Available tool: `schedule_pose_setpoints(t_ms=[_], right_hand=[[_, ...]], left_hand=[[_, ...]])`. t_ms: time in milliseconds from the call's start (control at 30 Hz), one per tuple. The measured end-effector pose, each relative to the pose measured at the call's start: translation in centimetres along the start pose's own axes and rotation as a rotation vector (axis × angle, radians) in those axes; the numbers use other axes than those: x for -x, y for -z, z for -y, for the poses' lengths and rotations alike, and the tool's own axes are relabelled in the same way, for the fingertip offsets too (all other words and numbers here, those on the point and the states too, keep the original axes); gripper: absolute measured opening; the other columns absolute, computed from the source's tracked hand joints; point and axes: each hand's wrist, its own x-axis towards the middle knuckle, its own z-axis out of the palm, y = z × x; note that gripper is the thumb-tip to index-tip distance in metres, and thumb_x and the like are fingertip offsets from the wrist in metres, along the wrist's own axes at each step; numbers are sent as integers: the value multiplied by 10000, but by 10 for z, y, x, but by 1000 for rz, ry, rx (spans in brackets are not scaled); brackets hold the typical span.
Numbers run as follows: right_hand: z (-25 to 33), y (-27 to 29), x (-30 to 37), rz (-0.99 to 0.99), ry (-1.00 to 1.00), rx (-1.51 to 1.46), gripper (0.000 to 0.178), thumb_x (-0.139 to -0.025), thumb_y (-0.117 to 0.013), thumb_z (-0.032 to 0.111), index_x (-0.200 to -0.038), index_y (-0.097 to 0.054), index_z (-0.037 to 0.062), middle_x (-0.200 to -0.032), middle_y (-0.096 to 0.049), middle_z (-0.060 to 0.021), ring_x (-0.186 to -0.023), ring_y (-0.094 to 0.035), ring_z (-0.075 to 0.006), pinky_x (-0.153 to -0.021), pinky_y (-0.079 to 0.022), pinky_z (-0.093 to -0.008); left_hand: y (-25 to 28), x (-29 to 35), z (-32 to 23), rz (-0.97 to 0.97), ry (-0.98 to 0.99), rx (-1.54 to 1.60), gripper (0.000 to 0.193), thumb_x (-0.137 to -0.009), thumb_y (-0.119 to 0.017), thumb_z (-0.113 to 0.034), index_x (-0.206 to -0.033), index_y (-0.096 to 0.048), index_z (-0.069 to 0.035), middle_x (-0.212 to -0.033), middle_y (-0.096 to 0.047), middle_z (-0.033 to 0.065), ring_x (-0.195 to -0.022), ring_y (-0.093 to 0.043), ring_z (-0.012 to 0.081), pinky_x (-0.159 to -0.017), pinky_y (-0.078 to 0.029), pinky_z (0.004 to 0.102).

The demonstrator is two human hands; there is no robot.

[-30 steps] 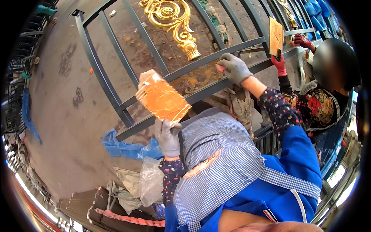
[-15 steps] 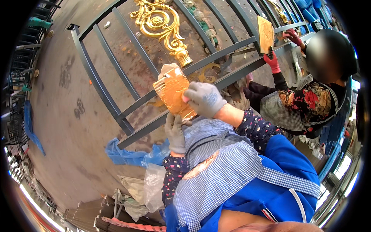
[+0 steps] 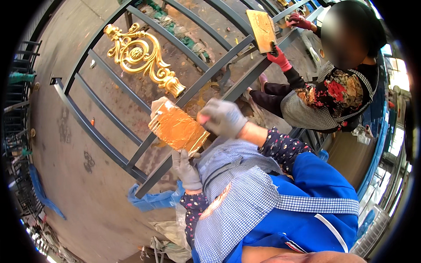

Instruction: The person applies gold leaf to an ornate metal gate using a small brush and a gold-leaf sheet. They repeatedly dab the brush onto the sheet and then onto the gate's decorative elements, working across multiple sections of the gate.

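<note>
At the far left, a blue strip (image 3: 41, 193) lies on the floor (image 3: 105, 210). The dark grey metal fence (image 3: 153, 177) comes next, with a gold scroll ornament (image 3: 137, 53) among its bars, in from the fence's left corner. A blue sheet (image 3: 151, 200) lies at the fence's nearest corner. The person's left hand (image 3: 186, 170), in a grey glove, grips the lower edge of a board (image 3: 177, 129) thickly coated in orange-gold. This board is held slanted over the fence's near rails, not far from that nearest corner. Just beside its right edge, the right hand (image 3: 226, 119), grey-gloved and blurred, is curled with its fingers closed on a small pink piece (image 3: 202, 118); I cannot tell whether the piece touches the board. Farther right, along the fence's near edge, a co-worker (image 3: 333, 94) holds up another coated board (image 3: 262, 30) in a pink-gloved hand (image 3: 280, 58); the other hand (image 3: 300, 20), in a dark red glove, is near the rail.
</note>
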Motion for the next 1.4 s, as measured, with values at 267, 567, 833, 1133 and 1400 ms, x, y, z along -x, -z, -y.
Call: schedule_pose_setpoints(t_ms=[267,567,833,1133,1400], right_hand=[[-201,40,-22,-234,-319,397,209,-783,-697,214,-976,-684,135,-980,-666,-120,-899,-668,-367,-761,-535,-456],[-224,12,-38,-72,-461,469,198,-849,-669,284,-989,-688,145,-1053,-660,-121,-987,-660,-333,-832,-516,-453],[-192,3,-13,-18,-419,370,189,-793,-720,235,-947,-678,135,-979,-651,-107,-950,-666,-319,-821,-530,-422],[-221,17,-49,-132,-700,348,347,-829,-693,397,-1024,-734,113,-1091,-680,-140,-990,-677,-349,-865,-531,-432],[-176,-19,-14,35,-411,387,197,-802,-722,278,-929,-681,133,-1013,-660,-101,-935,-672,-331,-806,-537,-438]], left_hand=[[6,3,-3,-40,-3,-25,252,-1014,-548,-141,-1234,-573,-19,-1001,-681,77,-737,-657,170,-645,-554,291],[16,-1,6,-23,-57,-183,313,-1026,-547,-207,-1279,-553,-23,-1077,-676,87,-778,-647,143,-682,-548,280],[13,-2,7,-60,-58,-176,336,-1005,-584,-265,-1261,-543,-51,-947,-661,56,-667,-588,113,-576,-442,224],[14,-3,5,-74,-72,-224,317,-1005,-583,-262,-1238,-545,-51,-933,-655,55,-644,-560,109,-562,-419,234],[15,-1,0,-39,-25,-225,288,-1027,-542,-244,-1212,-566,-24,-1046,-688,85,-766,-655,139,-672,-541,269]])
